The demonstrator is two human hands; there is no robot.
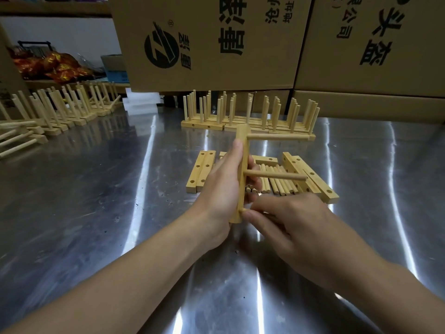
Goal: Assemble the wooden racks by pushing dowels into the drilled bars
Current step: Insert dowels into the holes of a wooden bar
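1. your left hand (221,189) is wrapped around one drilled bar (242,145) and holds it up off the worktop (96,189). the bar points away from you with its holes facing right, so your other hand can reach them.
2. the top dowel (279,137) and the middle dowel (274,175) stick out of the bar to the right. they look pushed in and straight.
3. your right hand (289,227) pinches a third dowel (243,209) at the near end of the bar. only its tip shows by the hole, and your fingers hide the rest. i think you are lining it up to push it in. i cannot tell how deep it sits.
4. a tight hold on the bar matters here, because a push from the right could shove it away.
5. just past your hands lie the loose dowels (281,186), side by side, with loose bars (201,171) on both sides of them. they are close, so i think the next piece is easy to grab.
6. behind them stand finished racks (202,125) in a row, pegs up. more racks (60,109) sit far off to the left.
7. the worktop is shiny metal, with bright streaks of light and small marks on it.
8. big cardboard boxes (216,44) with black writing stand at the back. a bag (53,65) of shiny orange and red things sits at the back left.
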